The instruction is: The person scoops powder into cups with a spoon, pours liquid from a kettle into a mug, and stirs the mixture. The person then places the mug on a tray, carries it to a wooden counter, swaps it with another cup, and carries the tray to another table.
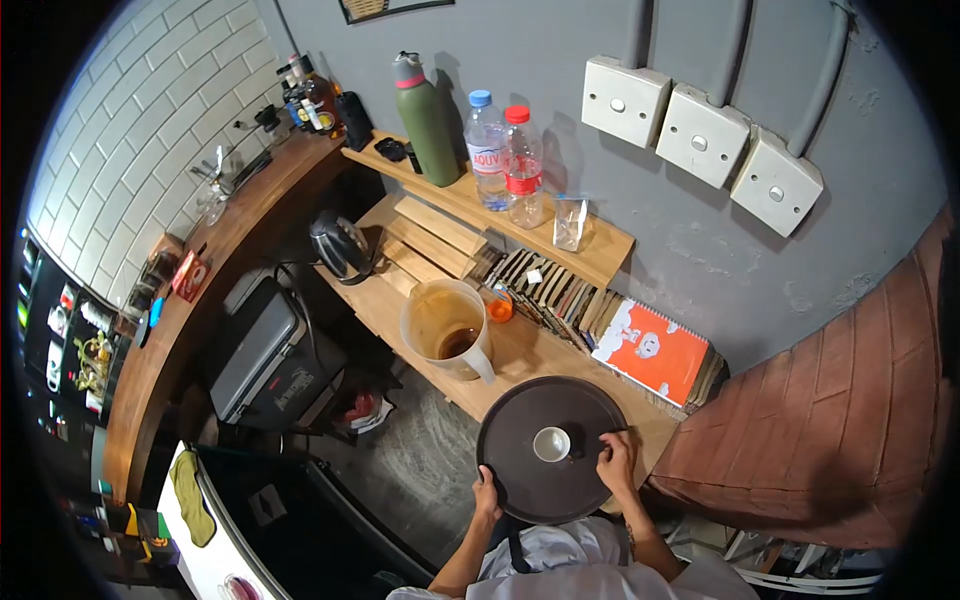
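A round dark brown tray is in front of me, its far part over the wooden bench. My left hand grips its left rim, thumb on top. My right hand is over the tray's right edge with its fingers curled in; whatever they hold is hidden. Between the hands, nearer the right, a small white cup stands upright on the tray. Just beyond the tray, a large translucent pitcher stands on the bench with some brown liquid at its bottom.
A black kettle, an orange object and a row of books occupy the bench. An orange-covered notebook lies on the books. The narrow shelf holds a green bottle and two plastic bottles. A grey cooler stands left.
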